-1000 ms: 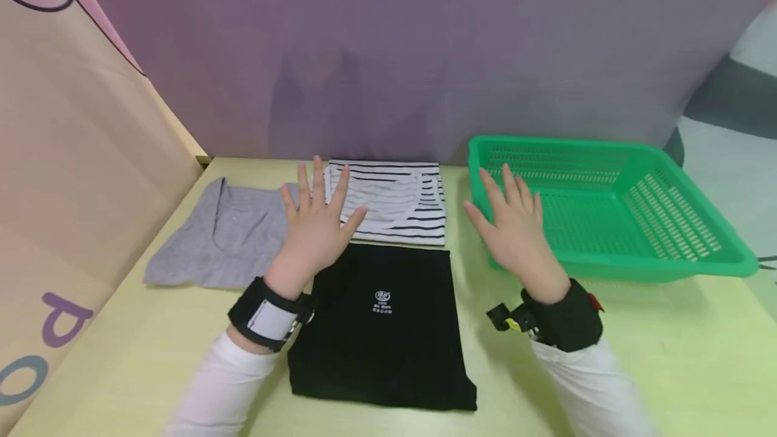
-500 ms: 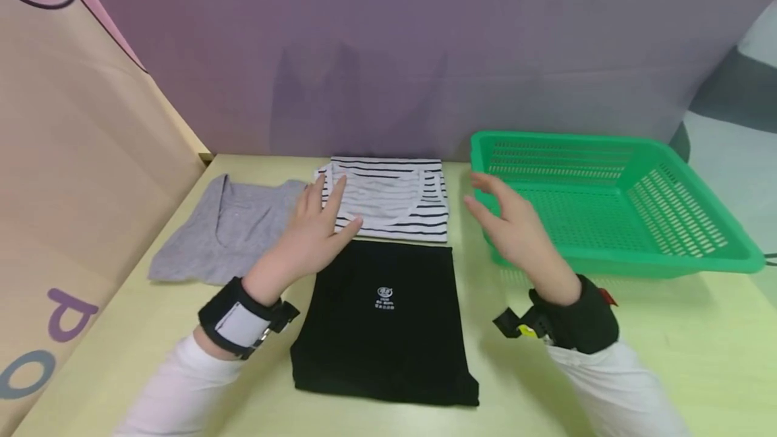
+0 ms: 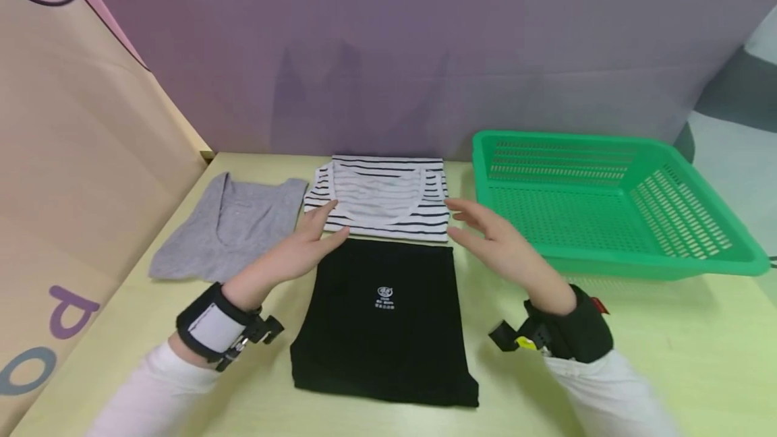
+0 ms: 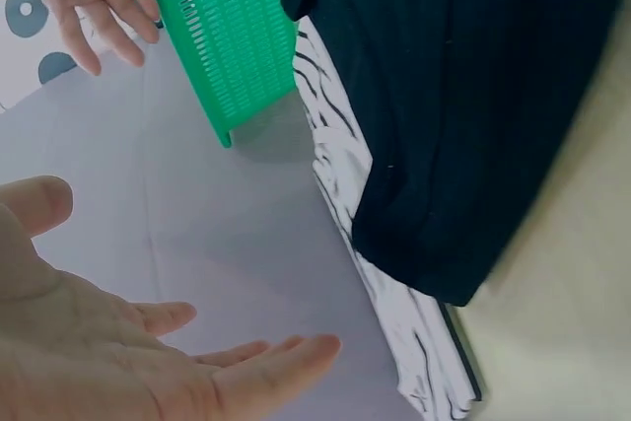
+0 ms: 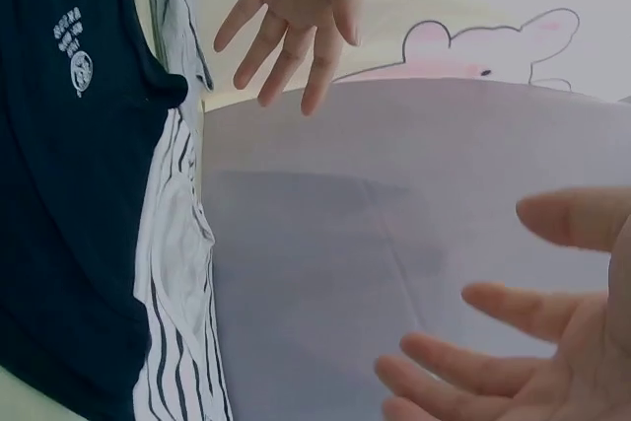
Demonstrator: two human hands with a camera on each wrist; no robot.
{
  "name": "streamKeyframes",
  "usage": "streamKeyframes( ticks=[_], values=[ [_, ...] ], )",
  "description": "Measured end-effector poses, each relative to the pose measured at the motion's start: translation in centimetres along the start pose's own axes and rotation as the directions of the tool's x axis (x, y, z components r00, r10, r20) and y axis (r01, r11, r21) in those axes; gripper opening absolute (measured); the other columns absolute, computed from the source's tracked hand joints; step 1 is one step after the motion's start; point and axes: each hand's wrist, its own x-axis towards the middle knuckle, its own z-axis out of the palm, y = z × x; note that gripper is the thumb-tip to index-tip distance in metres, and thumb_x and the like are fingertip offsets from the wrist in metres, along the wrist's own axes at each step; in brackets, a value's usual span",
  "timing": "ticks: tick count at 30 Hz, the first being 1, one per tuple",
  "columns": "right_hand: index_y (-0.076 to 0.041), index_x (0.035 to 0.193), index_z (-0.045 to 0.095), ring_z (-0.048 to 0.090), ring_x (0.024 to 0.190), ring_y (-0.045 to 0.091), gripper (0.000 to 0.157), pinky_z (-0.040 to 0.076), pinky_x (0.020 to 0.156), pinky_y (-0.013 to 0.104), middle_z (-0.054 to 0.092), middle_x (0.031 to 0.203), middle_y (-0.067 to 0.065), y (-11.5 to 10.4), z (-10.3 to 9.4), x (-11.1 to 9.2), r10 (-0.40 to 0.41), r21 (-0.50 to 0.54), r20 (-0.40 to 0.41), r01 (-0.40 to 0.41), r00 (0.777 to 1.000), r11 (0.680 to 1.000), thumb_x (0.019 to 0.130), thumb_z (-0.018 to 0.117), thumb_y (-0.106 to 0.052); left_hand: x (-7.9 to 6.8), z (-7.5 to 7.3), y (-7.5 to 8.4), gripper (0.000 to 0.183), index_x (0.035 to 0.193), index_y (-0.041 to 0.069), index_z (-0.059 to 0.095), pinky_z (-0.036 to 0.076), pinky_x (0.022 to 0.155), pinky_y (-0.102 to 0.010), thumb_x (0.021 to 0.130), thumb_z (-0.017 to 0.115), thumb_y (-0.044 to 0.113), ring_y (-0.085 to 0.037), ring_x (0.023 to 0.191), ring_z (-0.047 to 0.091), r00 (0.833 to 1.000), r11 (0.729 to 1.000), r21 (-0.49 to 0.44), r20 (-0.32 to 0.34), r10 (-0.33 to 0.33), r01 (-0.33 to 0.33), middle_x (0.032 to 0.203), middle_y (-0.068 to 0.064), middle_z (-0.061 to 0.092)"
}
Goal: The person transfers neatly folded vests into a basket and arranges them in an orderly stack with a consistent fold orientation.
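Folded on the table lie a black shirt [image 3: 382,336] with a small white print and, behind it, a white top with dark stripes [image 3: 388,228]. A grey top [image 3: 243,235] lies to their left. My left hand [image 3: 297,251] hovers over the gap between the grey top and the black shirt, its fingertips overlapping the striped top in the head view. My right hand [image 3: 500,245] is in the air between the striped top and a green basket [image 3: 619,258]. Both palms face inward with fingers relaxed, holding nothing, as the left wrist and right wrist views also show.
The slotted green basket stands at the back right, and only its own bottom and walls show inside. A purple-grey cloth backdrop [image 3: 388,52] rises behind the table [image 3: 680,356]. A beige printed cloth [image 3: 73,174] borders the left side.
Both hands have turned from palms down with spread fingers to palms facing each other. The left hand has dropped lower in the head view; the garments and basket lie as before.
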Motion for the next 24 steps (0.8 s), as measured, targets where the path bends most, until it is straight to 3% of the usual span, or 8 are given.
streamKeyframes(
  ticks=[3,6,15,24],
  values=[
    [-0.003,0.142,0.039,0.037,0.133,0.036,0.048,0.033,0.107,0.054,0.039,0.145,0.017,-0.1,0.6,-0.4,-0.055,-0.022,0.056,0.057,0.997,0.998,0.098,0.051,-0.019,-0.2,0.0,-0.4,0.073,0.153,0.01,0.001,0.01,0.112,-0.064,0.1,0.035,0.047,-0.04,0.144,-0.003,1.0,0.999,-0.034,0.021,-0.024,0.024,0.157,-0.023,-0.005],
    [-0.005,0.141,0.04,0.039,0.132,0.037,0.048,0.035,0.105,0.056,0.039,0.145,0.017,-0.1,1.3,-0.7,-0.056,-0.029,0.101,0.059,0.993,0.998,0.098,0.052,-0.021,-0.4,0.1,-0.9,0.073,0.153,0.01,0.001,0.009,0.113,-0.062,0.1,0.036,0.047,-0.039,0.144,-0.002,0.999,0.998,-0.057,0.033,-0.033,0.035,0.157,-0.021,-0.004],
    [-0.004,0.141,0.041,0.043,0.125,0.04,0.051,0.043,0.097,0.052,0.038,0.145,0.021,1.1,2.7,-1.0,0.092,-0.057,0.237,-0.081,0.967,0.995,0.098,0.05,-0.029,-1.1,0.2,-2.1,0.075,0.152,0.005,0.001,0.016,0.113,-0.059,0.1,0.037,0.045,-0.045,0.141,0.012,0.995,0.99,-0.118,0.08,-0.066,0.076,0.157,-0.022,0.0],
    [-0.009,0.141,0.043,0.048,0.121,0.035,0.053,0.046,0.092,0.048,0.043,0.142,0.018,1.8,2.8,-1.3,0.205,-0.079,0.294,-0.19,0.934,0.979,0.097,0.049,-0.039,-1.3,0.3,-3.0,0.079,0.152,0.003,-0.001,0.02,0.113,-0.058,0.099,0.037,0.049,-0.045,0.14,0.016,0.988,0.98,-0.155,0.116,-0.106,0.124,0.157,-0.022,0.002]
  ],
)
